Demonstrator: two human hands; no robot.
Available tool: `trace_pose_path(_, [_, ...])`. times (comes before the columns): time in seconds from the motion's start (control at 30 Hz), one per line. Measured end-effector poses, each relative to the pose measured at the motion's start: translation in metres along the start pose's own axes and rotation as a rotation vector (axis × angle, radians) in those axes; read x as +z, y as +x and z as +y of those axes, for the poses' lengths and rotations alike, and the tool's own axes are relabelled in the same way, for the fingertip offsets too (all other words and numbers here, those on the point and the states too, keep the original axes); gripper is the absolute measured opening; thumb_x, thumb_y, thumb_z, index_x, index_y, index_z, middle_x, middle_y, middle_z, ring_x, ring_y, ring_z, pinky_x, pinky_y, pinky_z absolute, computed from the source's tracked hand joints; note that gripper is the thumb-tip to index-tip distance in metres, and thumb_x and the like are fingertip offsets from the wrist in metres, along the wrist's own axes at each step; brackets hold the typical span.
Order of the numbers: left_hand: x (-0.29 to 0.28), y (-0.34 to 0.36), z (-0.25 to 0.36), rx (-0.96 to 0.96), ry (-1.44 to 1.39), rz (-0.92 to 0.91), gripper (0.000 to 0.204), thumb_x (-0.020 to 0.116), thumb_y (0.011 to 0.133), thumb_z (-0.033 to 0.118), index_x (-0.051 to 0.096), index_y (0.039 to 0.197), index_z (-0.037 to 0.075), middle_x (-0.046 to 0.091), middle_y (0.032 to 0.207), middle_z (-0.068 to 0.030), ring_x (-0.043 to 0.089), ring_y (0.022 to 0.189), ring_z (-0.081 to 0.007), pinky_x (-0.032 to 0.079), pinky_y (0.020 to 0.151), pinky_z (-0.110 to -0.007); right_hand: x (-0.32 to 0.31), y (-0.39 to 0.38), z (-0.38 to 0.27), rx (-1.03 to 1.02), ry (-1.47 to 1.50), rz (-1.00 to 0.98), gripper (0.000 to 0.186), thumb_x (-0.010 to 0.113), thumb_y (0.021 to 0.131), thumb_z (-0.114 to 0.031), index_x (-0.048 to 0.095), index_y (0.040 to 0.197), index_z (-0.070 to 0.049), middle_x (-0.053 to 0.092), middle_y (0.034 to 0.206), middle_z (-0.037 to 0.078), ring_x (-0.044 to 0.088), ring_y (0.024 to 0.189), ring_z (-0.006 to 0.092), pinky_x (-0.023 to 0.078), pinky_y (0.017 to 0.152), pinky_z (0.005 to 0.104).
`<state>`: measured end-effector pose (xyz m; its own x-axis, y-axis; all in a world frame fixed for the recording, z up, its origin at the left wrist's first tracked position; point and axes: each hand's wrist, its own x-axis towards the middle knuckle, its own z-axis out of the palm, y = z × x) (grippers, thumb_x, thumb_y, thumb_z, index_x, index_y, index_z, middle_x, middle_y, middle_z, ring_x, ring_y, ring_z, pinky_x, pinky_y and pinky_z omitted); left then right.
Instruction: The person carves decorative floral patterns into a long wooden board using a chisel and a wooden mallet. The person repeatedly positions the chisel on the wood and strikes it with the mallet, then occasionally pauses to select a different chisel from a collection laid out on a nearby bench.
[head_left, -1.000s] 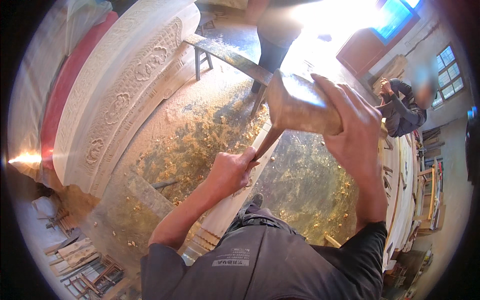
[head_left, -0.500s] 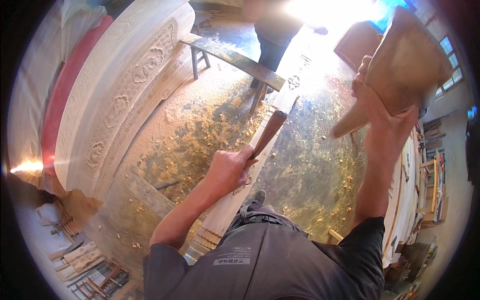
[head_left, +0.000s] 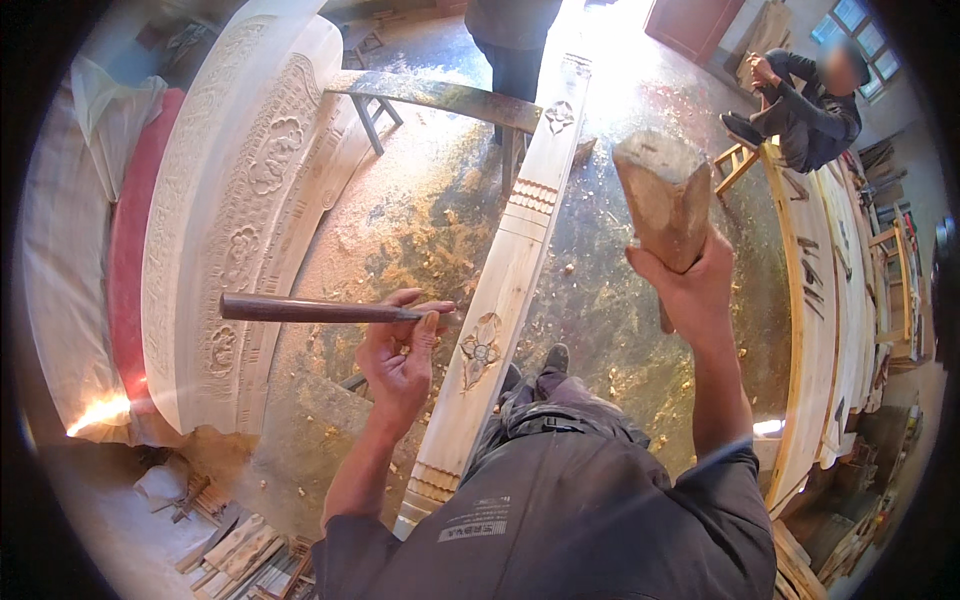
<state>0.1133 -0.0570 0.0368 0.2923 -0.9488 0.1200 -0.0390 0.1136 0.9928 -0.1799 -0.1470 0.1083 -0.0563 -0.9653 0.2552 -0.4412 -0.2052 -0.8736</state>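
Observation:
A long pale wooden beam (head_left: pixel 494 282) with carved flower patterns runs from near my body to the far side. My left hand (head_left: pixel 396 378) pinches a chisel (head_left: pixel 310 308) by its metal shank, just left of the beam. Its dark wooden handle points left and lies nearly level; the cutting tip is hard to make out by the fingers. In my right hand (head_left: pixel 697 297) is a heavy wooden mallet (head_left: pixel 664 190), its thick block end raised to the right of the beam. The nearest carved flower (head_left: pixel 481 350) sits right beside my left fingers.
A plank bench (head_left: pixel 440 92) meets the beam's far part, where a person (head_left: pixel 510 40) stands. Another person (head_left: pixel 808 108) sits at the upper right by long boards (head_left: pixel 812 290). Large carved panels (head_left: pixel 245 200) stand left. Wood shavings (head_left: pixel 440 235) litter the floor.
My left hand has turned the chisel from slanting over the beam to lying sideways, handle leftward. The mallet has come down and inward from the upper right. The view has shifted, revealing the seated person.

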Motion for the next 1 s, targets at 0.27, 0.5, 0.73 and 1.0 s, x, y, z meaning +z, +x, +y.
trace_pose_path(0.27, [0.009, 0.005, -0.015, 0.079, 0.103, -0.056, 0.017, 0.067, 0.099, -0.003, 0.058, 0.112, 0.0, 0.076, 0.103, -0.0146, 0.072, 0.091, -0.0113, 0.06, 0.078, -0.027, -0.016, -0.023, 0.029, 0.153, 0.001, -0.044, 0.04, 0.085, 0.076, -0.009, 0.067, 0.11, 0.003, 0.073, 0.095, 0.009, 0.064, 0.09, 0.0107, 0.053, 0.081, 0.0318])
trace_pose_path(0.5, [0.034, 0.001, -0.013, -0.08, 0.029, -0.014, 0.029, 0.061, 0.104, 0.006, 0.045, 0.127, 0.003, 0.075, 0.104, -0.0192, 0.074, 0.089, -0.0181, 0.062, 0.076, -0.03, -0.032, -0.023, 0.042, 0.157, -0.021, 0.024, 0.033, 0.087, 0.075, -0.011, 0.069, 0.101, 0.002, 0.07, 0.086, 0.004, 0.063, 0.08, 0.0103, 0.052, 0.073, 0.0294])
trace_pose_path(0.73, [0.037, -0.009, -0.009, -0.098, 0.112, -0.002, 0.022, 0.061, 0.106, 0.01, 0.044, 0.117, 0.003, 0.074, 0.107, -0.0192, 0.073, 0.091, -0.0164, 0.061, 0.079, -0.029, -0.03, -0.014, 0.058, 0.135, 0.056, -0.02, 0.037, 0.085, 0.076, -0.012, 0.067, 0.105, 0.002, 0.071, 0.089, 0.009, 0.064, 0.083, 0.0123, 0.053, 0.075, 0.0318])
trace_pose_path(1.0, [0.046, -0.019, -0.009, -0.057, 0.202, 0.043, 0.021, 0.062, 0.105, 0.01, 0.043, 0.112, 0.003, 0.074, 0.104, -0.0223, 0.073, 0.092, -0.0194, 0.062, 0.081, -0.033, -0.027, 0.009, 0.064, 0.058, 0.052, -0.073, 0.04, 0.084, 0.076, -0.012, 0.067, 0.11, 0.001, 0.073, 0.093, 0.011, 0.068, 0.085, 0.0147, 0.055, 0.076, 0.0333])
